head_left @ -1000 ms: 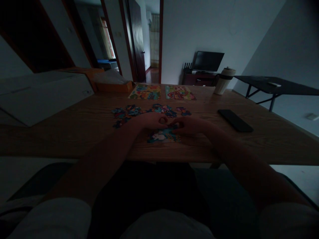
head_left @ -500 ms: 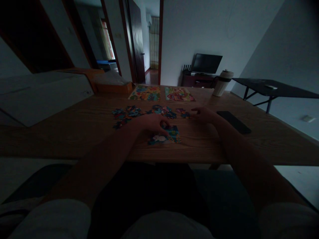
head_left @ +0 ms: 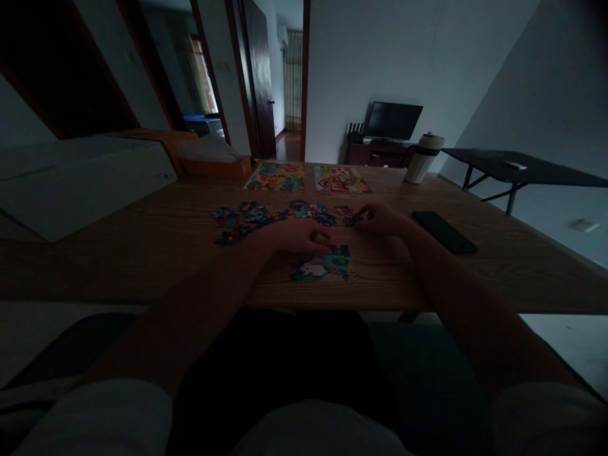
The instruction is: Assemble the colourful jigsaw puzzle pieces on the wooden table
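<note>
A partly joined patch of colourful jigsaw (head_left: 324,265) lies near the front edge of the wooden table (head_left: 142,253). My left hand (head_left: 292,237) rests on its upper left corner, fingers curled down onto it. Behind it, several loose puzzle pieces (head_left: 266,216) are scattered in a row. My right hand (head_left: 382,218) is at the right end of that row, fingers pinched on a piece; the dim light hides the grip's detail.
Two finished puzzle pictures (head_left: 275,177) (head_left: 341,179) lie at the table's far side. A dark phone (head_left: 444,231) lies right of my right hand, a white lidded cup (head_left: 424,158) behind it. White and orange boxes (head_left: 85,180) fill the left.
My right hand left the joined patch and reached back right to the loose pieces. The joined patch has slid a little right under my left hand.
</note>
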{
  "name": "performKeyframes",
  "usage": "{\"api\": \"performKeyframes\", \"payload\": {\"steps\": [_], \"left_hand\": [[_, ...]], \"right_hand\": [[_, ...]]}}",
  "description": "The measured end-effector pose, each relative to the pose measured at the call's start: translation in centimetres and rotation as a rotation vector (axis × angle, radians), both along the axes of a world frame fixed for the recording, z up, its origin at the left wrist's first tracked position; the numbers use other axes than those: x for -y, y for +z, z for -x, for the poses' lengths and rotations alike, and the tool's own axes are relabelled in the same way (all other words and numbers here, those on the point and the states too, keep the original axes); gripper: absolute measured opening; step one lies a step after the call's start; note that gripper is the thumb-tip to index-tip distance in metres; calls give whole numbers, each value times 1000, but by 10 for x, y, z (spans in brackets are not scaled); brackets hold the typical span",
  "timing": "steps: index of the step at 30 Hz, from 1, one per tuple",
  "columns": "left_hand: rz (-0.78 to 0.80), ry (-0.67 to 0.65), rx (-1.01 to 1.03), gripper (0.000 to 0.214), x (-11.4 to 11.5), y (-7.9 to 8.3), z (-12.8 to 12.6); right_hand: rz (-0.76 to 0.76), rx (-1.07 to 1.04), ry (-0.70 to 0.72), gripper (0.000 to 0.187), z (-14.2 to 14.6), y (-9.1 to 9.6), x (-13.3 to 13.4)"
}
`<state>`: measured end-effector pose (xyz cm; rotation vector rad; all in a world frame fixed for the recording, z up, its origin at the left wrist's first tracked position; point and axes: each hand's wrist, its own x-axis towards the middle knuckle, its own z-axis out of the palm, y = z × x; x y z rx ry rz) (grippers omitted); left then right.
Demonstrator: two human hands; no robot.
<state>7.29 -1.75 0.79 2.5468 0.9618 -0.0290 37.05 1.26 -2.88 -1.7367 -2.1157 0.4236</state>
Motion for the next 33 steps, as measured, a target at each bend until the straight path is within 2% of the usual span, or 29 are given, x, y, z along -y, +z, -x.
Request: {"api": "performKeyframes", "payload": {"steps": [3,6,10,13,17,20,23,27,33], "left_hand": [[-89,94,21,50,-12,2,12],[-141,123,25,44,-26,2,22],[-100,73,169,48,-30,-2,21],[-12,104,268,50,-20,-2,13],[105,80,317,38,-15,-2,8],[116,71,352,33,-25,-4,12],[134,93,380,32,-34,-3,18],[88,169,334,33,-34,1,25],[49,214,293,30,-40,3,33]], "right_hand": [[-11,-89,53,45,4,6,5],[-15,-226,219,44,17,12,17],[44,-348,435,44,46,16,34],[94,-345,503,49,62,16,42],[116,-349,507,51,67,18,47],[123,-295,477,58,63,22,50],[176,-145,474,63,59,26,53],[257,28,516,56,57,29,55],[273,117,412,64,50,29,52]]}}
